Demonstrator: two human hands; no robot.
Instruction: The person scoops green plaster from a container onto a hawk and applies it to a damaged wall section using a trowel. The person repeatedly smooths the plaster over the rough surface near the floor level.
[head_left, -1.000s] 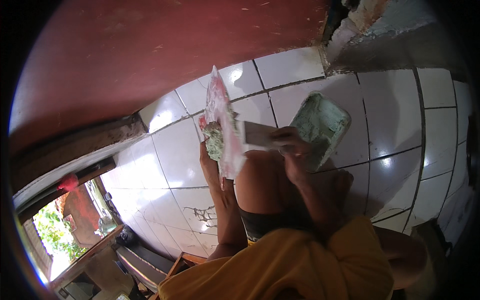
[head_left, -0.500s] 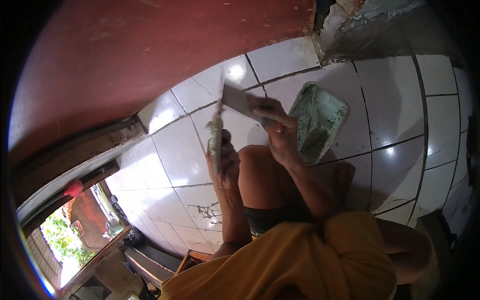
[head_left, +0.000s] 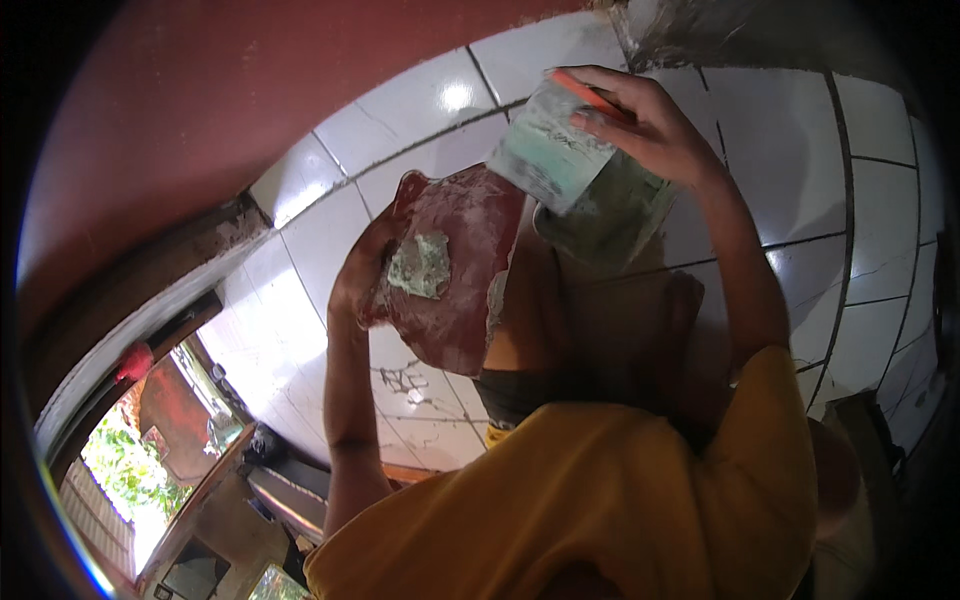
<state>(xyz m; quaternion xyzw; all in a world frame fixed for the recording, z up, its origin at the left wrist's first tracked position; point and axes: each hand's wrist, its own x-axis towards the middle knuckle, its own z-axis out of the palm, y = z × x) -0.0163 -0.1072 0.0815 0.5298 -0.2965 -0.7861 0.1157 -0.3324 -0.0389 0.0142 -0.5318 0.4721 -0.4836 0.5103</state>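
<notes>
Your left hand [head_left: 362, 272] holds the red board [head_left: 465, 290] at its left edge, and that grip is clamped on it, though most of the fingers are hidden by the board. The board is raised in front of you, above the floor [head_left: 795, 130], its broad face turned up toward the camera. A rough lump of pale green putty [head_left: 420, 265] sits on the board left of its middle, and whitish smears cover much of the red around it.

Your right hand [head_left: 650, 120] has its grip closed on the scraper [head_left: 555, 145], with the thumb across the near face by the orange edge strip [head_left: 592, 95]. The wide blade is tilted and streaked with pale green and grey. Its left corner comes right by the board's upper edge; you cannot tell whether they touch.

Behind and below the blade, the tray [head_left: 612, 220] is on the tiles, partly covered from view. Your bent leg [head_left: 528, 320] shows just right of the board, and the red wall [head_left: 250, 80] rises beyond the floor.
</notes>
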